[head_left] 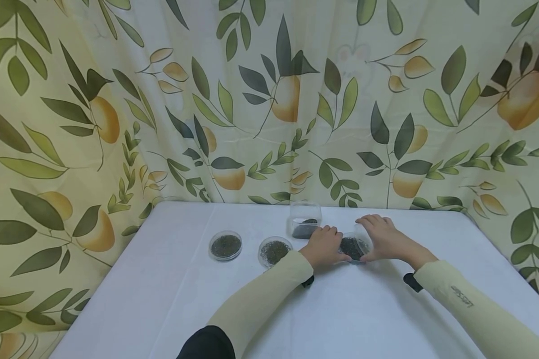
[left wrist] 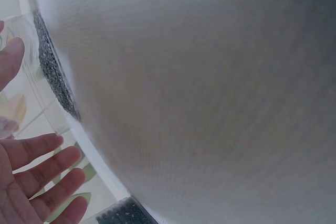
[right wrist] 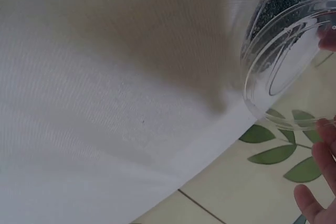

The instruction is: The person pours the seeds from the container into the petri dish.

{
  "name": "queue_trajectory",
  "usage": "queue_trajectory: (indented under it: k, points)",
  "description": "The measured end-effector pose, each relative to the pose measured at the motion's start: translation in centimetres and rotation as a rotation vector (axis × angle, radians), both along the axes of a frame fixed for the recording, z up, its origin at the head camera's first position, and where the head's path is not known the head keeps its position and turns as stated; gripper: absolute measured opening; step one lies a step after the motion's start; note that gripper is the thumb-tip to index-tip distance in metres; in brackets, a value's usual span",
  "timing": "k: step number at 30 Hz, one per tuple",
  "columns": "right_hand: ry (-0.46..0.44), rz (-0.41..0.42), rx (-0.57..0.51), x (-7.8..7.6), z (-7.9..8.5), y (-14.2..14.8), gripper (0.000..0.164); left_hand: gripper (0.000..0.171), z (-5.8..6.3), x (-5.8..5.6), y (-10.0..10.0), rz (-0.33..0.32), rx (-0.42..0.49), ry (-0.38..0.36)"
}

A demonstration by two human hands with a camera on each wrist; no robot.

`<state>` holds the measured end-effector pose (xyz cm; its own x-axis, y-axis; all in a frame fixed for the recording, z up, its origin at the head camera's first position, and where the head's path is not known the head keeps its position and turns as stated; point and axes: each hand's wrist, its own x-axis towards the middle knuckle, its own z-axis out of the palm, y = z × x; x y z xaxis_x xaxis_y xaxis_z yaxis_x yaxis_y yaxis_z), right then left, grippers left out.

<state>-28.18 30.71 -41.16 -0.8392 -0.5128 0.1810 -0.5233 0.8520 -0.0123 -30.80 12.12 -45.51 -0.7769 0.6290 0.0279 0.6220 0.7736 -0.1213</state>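
A clear round petri dish of dark granules sits on the table between both hands. My right hand holds a clear round lid by its rim, thumb on one side and a finger on the other. The lid is tilted against the dish, with granules visible behind it. My left hand is at the dish's left side. In the left wrist view its fingers are spread and fairly straight, beside the dish's granules; whether they touch the dish I cannot tell.
Two more petri dishes of dark granules stand to the left, one farther off and one partly behind the left forearm. A clear box with dark granules stands behind the left hand. A leaf-patterned curtain borders the white table.
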Motion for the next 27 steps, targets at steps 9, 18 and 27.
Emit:
queue_trajectory:
  k: [9,18,27]
  points:
    - [-0.061,-0.012,-0.006,-0.7,-0.4,-0.3,0.094,0.067,0.0,-0.2,0.0,-0.001,0.016,0.022]
    - [-0.105,-0.008,-0.020,-1.1,-1.1,-0.4,0.095,0.068,0.1,-0.3,0.0,0.001,-0.002,0.029]
    - [-0.111,0.002,-0.049,-0.9,-1.8,-0.8,0.091,0.066,-0.2,-0.3,-0.2,0.000,0.014,0.006]
